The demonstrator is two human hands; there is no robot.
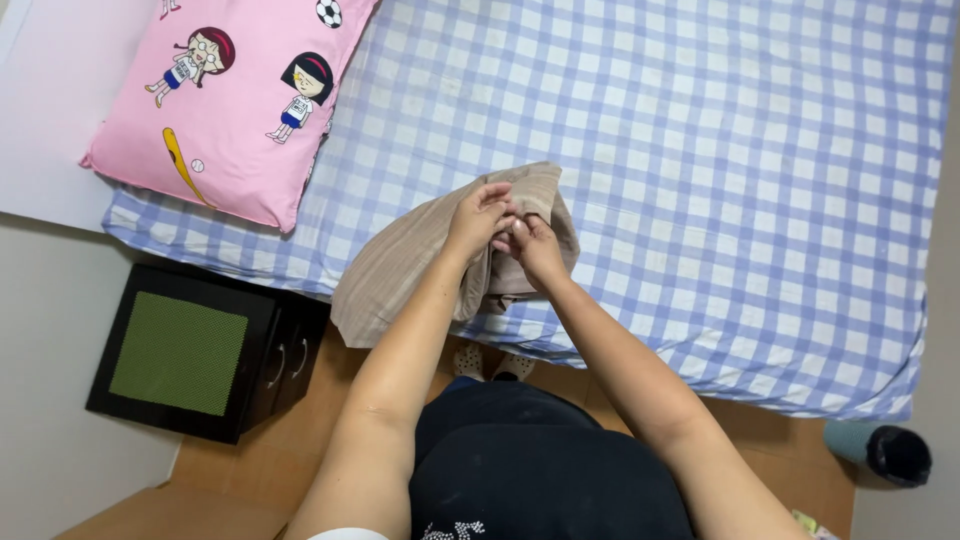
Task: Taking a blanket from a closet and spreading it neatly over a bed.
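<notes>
A beige striped cloth [400,265] lies bunched at the near edge of a bed covered by a blue and white checked sheet [720,170]. My left hand [478,215] pinches the top of the cloth, fingers closed on a fold. Right beside it, touching, my right hand [533,248] grips the same fold from the right. The cloth's lower part hangs over the bed's edge toward the floor. Part of the cloth is hidden under my hands.
A pink pillow [225,95] with cartoon figures rests at the bed's left end. A black bedside cabinet [190,350] with a green top stands on the wooden floor at the left. A dark cylindrical object [885,452] lies at the right.
</notes>
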